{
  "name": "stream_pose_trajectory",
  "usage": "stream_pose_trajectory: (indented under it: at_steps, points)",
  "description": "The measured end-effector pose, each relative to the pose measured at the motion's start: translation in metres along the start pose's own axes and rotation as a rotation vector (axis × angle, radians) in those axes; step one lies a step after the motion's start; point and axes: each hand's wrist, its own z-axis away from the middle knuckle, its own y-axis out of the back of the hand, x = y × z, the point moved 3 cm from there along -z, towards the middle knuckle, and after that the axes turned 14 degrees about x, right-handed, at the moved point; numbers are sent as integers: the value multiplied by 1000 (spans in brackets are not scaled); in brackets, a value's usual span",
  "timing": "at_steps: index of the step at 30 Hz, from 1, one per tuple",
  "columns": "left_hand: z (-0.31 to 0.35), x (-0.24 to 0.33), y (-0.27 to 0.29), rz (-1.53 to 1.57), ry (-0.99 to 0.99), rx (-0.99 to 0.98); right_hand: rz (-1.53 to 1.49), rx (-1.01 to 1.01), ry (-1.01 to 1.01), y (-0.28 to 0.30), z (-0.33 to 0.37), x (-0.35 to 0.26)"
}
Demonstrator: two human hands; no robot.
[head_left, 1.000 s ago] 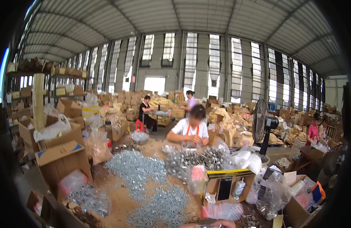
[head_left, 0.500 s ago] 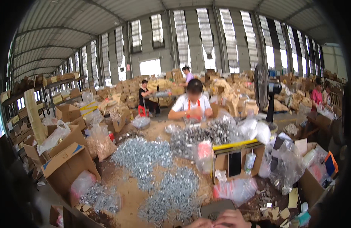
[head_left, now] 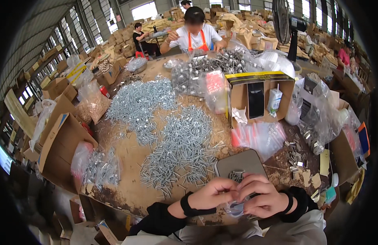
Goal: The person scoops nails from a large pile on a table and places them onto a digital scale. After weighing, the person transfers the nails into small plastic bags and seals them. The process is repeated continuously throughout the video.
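Note:
At the near edge of the table, my left hand and my right hand meet with bent fingers around a small clear plastic bag. Both seem to grip its upper part; the fingertips partly hide one another. Just beyond them lies a flat grey plate, like a scale top, with a little bunch of screws on its near side. Left of it spreads a large pile of silvery screws, joined to a second pile farther back.
An open carton holds a phone and a drink box. Flat clear bags with red edges lie before it. A bag of metal parts sits in a tipped carton at left. Across the table, a co-worker sits near a black fan.
The view has tilted downward, so my forearms and the table's near edge show now. My hands remain together, with the bag visible below them. The co-worker's one hand has risen.

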Motion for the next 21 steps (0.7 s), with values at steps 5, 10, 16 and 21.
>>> stream_pose_trajectory:
  at_steps: [5, 10, 16, 21]
  points:
    - [-2, -8, 12, 155, 207, -59, -173, -142, -153, -6, 5, 13]
    - [4, 9, 0, 357, 179, -147, -3, -124, -125, -14, 2, 16]
    - [-2, 12, -2, 131, 99, -212, 140, -199, -183, -2, 0, 5]
    - [-10, 32, 25, 324, -34, 135, 145, 30, -233, 35, -8, 21]
